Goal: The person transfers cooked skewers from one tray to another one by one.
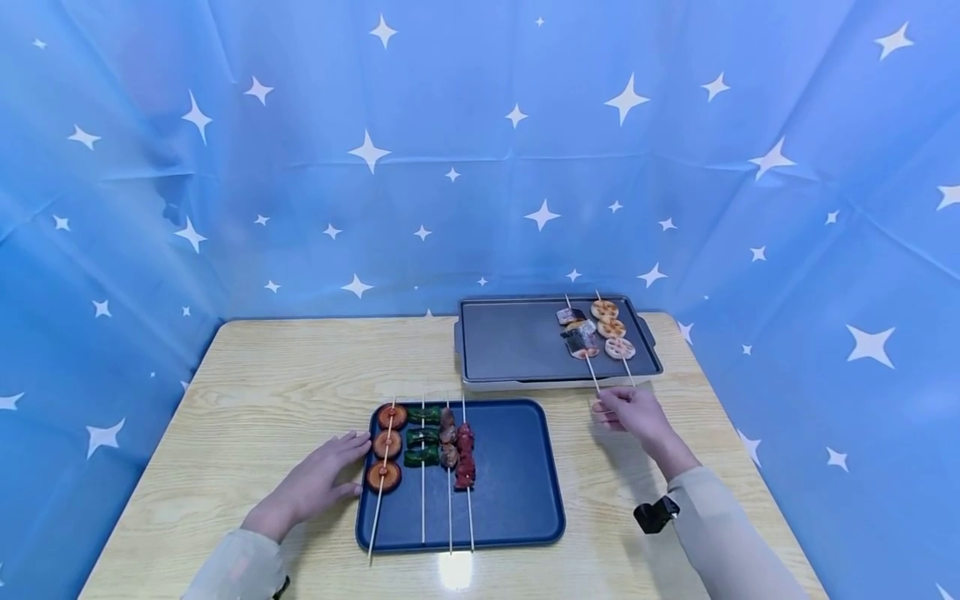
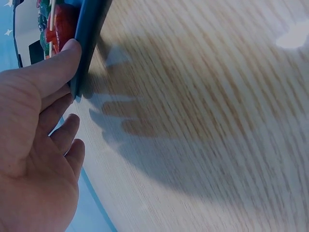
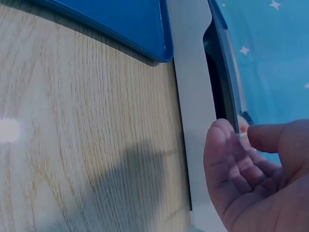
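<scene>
My left hand [image 1: 322,479] rests against the left edge of the blue tray [image 1: 517,475], its fingers fairly straight along the rim. The left wrist view shows the thumb [image 2: 67,58] at that edge. On the tray lie a skewer of round brown mushroom caps [image 1: 387,443], one of green peppers [image 1: 422,437], one of brownish meat pieces [image 1: 448,437] and one of red meat [image 1: 465,454]. My right hand [image 1: 637,415] pinches the stick end of a fish skewer [image 1: 580,337] at the griddle's front edge. Beside it lies a lotus root skewer [image 1: 611,329].
The dark griddle [image 1: 510,337], with a pale base and side handles, stands at the back right of the wooden table [image 1: 315,358]. A blue star-patterned cloth [image 1: 465,208] hangs close behind the table and along both sides.
</scene>
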`<state>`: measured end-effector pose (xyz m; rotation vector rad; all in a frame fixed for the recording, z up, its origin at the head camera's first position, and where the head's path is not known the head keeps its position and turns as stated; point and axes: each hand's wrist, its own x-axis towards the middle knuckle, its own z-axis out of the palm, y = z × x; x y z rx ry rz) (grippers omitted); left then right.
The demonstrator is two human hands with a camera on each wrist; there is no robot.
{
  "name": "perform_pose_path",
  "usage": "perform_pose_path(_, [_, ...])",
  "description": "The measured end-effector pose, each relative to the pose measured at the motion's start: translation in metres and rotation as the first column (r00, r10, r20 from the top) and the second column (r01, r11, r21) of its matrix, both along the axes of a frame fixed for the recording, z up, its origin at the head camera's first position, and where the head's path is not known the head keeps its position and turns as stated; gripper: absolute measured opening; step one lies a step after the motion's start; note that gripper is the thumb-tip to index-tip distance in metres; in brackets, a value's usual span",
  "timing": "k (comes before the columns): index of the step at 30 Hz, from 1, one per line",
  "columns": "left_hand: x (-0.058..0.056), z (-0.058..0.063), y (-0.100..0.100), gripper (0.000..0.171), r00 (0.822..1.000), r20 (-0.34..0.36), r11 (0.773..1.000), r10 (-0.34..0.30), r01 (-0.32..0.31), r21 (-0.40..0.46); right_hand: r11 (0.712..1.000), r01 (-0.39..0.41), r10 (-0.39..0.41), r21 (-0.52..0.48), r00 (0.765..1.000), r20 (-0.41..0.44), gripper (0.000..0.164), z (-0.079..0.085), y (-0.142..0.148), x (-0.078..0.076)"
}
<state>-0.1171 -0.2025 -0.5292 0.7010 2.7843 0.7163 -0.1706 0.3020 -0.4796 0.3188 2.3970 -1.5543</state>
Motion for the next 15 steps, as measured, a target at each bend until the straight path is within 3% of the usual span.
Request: perform_pose_path(15, [-0.0024, -0.0065, -0.0015, 0.066, 1.0, -0.004, 1.0, -0.006, 0.006, -0.028, 0.999, 0.041, -0.041, -0.027, 0.999, 0.024, 0.045, -0.0044, -0.0035, -0.0093])
